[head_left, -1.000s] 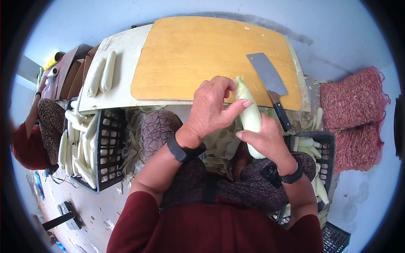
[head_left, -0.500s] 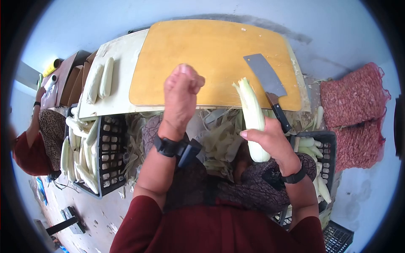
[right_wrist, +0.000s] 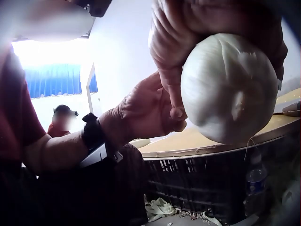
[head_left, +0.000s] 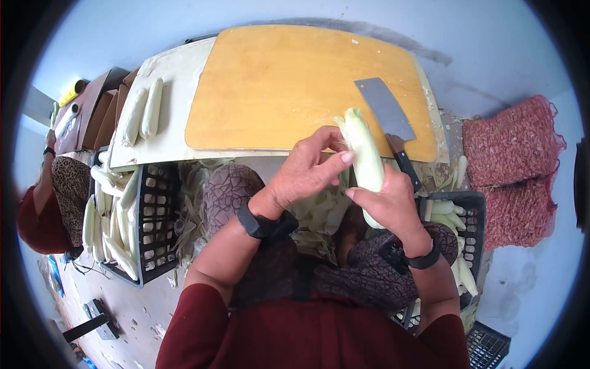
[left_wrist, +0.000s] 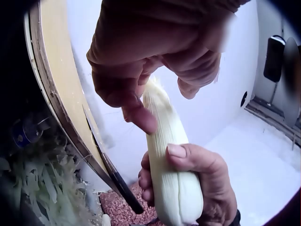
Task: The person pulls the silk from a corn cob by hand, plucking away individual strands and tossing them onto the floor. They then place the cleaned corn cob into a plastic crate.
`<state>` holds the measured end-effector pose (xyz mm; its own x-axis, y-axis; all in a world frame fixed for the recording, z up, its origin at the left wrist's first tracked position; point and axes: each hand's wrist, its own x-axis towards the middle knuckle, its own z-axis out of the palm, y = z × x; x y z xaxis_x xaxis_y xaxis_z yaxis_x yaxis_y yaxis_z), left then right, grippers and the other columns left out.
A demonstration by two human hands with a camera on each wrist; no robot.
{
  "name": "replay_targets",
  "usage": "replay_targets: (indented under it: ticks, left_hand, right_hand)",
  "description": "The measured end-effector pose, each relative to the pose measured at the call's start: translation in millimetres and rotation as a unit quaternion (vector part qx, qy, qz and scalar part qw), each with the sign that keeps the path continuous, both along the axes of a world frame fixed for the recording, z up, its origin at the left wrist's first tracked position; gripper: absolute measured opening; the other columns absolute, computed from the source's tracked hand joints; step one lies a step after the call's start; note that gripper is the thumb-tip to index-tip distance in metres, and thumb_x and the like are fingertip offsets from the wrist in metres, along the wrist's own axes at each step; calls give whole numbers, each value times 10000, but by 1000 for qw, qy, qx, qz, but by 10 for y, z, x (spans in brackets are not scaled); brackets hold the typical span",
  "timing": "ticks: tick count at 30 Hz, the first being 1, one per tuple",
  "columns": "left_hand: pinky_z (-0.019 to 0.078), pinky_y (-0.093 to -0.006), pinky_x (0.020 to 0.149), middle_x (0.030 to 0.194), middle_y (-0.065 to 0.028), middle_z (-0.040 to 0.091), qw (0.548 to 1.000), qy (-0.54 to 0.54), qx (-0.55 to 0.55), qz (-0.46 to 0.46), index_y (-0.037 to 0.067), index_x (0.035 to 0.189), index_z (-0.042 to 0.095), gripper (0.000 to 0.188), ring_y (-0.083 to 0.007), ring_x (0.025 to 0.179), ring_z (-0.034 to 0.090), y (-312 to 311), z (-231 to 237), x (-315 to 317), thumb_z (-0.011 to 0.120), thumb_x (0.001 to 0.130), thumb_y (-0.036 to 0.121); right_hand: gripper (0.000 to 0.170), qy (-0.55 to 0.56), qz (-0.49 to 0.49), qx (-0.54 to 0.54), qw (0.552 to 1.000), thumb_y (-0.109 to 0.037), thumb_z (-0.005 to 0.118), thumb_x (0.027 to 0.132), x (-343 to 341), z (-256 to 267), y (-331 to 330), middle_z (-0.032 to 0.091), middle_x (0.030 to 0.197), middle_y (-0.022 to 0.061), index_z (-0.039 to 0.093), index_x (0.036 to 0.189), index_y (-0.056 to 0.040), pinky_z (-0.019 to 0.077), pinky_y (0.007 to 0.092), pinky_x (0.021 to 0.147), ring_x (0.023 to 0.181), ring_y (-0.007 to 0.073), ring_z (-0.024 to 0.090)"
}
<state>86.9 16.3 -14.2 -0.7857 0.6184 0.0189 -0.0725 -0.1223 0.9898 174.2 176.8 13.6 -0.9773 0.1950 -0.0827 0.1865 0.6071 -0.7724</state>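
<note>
An ear of corn in pale husk stands tilted in the right hand, whose fingers and thumb wrap its lower part. At its tip, the left hand has its fingers bent around the husk end. In the left wrist view the left hand pinches the tip of the ear, with the right hand gripping below. The right wrist view shows the rounded base of the ear under the right hand; the left hand is behind it.
A cleaver lies on the yellow board. Two ears rest on the white tabletop at left. Crates of corn flank the person's legs, husks lie below, red mesh sacks stand right, and another person is at far left.
The left hand went from the ear's tip to above the board's front edge, fingers curled, and is now back at the tip. The right hand keeps hold of the ear.
</note>
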Motion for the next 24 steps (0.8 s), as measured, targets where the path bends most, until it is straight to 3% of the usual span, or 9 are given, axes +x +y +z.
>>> replay_targets:
  ticks: [3,5,9,11,15,17,18,21,24]
  left_hand:
    - [436,-240,500,736,-27,562,999,43,-22,-8,-28,929,565,306,-81,588,540,60,-29,31,586,898,276]
    - [385,-226,482,559,1,481,946,283,-156,14,2,747,570,288,-58,544,485,27,-53,14,586,906,242]
    - [349,-229,450,485,-3,449,995,70,-22,-70,15,635,542,342,-64,500,468,-95,150,77,578,910,215]
    - [326,-214,442,532,-2,514,971,-31,193,-140,-6,688,563,323,-83,453,433,-250,218,76,562,912,227]
    - [415,-215,531,629,-40,591,927,-124,220,-277,-15,787,622,272,-100,547,511,-396,272,12,575,904,226]
    - [491,-281,707,817,-104,647,973,0,-74,-219,-29,840,659,303,-165,747,622,-290,263,22,573,907,253]
    - [464,-325,845,1011,-131,632,955,180,-172,-159,-29,1005,650,343,-193,924,606,-279,83,-19,551,918,288]
    - [442,-348,887,1126,-125,596,998,-10,-16,-64,0,1107,612,341,-201,964,593,-276,-73,-154,525,931,279]
    - [388,-343,960,1216,-106,544,998,7,17,-62,-8,1174,559,393,-186,1056,541,-217,-16,-155,508,937,301]
  right_hand:
    - [436,-11,-7,119,993,-292,747,631,1,33,-28,641,765,196,609,909,13,496,421,674,740,365,635]
    - [423,-14,-4,140,990,-284,736,632,-5,39,-14,636,761,209,605,884,30,495,424,673,742,373,633]
    - [418,11,0,101,995,-278,736,627,-29,105,23,632,739,211,604,856,46,494,416,668,715,370,630]
    - [410,-4,-31,33,999,-283,739,624,-52,88,89,629,719,210,609,835,45,491,409,661,697,370,627]
    - [275,-8,-60,-132,989,-184,711,683,-73,148,186,643,684,118,623,829,31,479,318,604,642,178,627]
    - [260,5,-41,-165,985,-148,697,700,-80,168,202,624,693,62,608,860,37,465,281,587,643,107,583]
    - [287,8,-33,-194,980,-151,707,701,-76,201,189,614,708,57,598,883,42,466,283,593,653,109,575]
    - [338,-4,-10,-228,973,-146,728,702,-33,217,181,600,748,54,582,935,50,468,283,617,685,111,564]
    - [371,-13,26,-243,970,-131,748,701,6,126,143,600,794,60,574,972,53,470,279,651,726,112,562]
